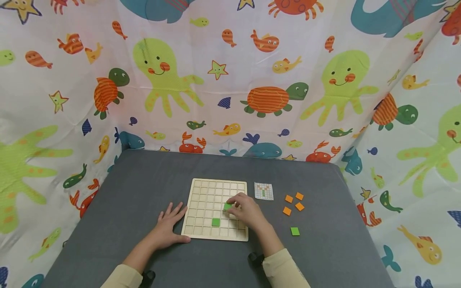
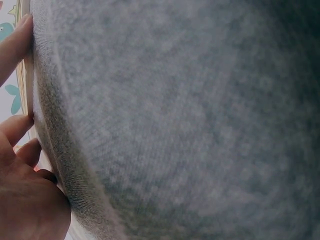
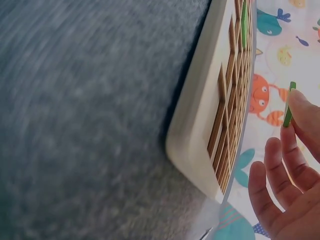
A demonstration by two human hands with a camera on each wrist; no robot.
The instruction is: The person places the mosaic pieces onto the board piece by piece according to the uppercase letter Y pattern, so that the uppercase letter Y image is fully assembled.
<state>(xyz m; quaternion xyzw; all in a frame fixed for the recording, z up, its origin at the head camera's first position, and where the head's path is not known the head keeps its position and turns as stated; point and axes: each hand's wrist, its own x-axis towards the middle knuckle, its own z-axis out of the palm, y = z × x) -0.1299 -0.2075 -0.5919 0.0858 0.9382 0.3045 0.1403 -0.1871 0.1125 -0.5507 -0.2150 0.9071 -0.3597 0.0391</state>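
A pale wooden board [image 1: 215, 239] with a grid of square cells lies on the grey table. One green tile [image 1: 215, 222] sits in a cell in its lower middle part. Over the board's right half, my right hand [image 1: 248, 212] pinches another green tile [image 1: 227, 206] between thumb and index finger; the right wrist view has this tile [image 3: 289, 107] edge-on, raised above the grid. With fingers spread, my left hand [image 1: 166, 227] rests at the board's left edge, thumb by the near-left corner. In the left wrist view its fingertips [image 2: 25, 27] touch the board's side.
A small card [image 1: 264, 191] printed with a coloured grid pattern lies right of the board. Several orange tiles [image 1: 289, 198] are scattered farther right, with a loose green tile [image 1: 295, 231] nearer me. A curtain [image 1: 234, 72] printed with sea animals surrounds the table's back and sides.
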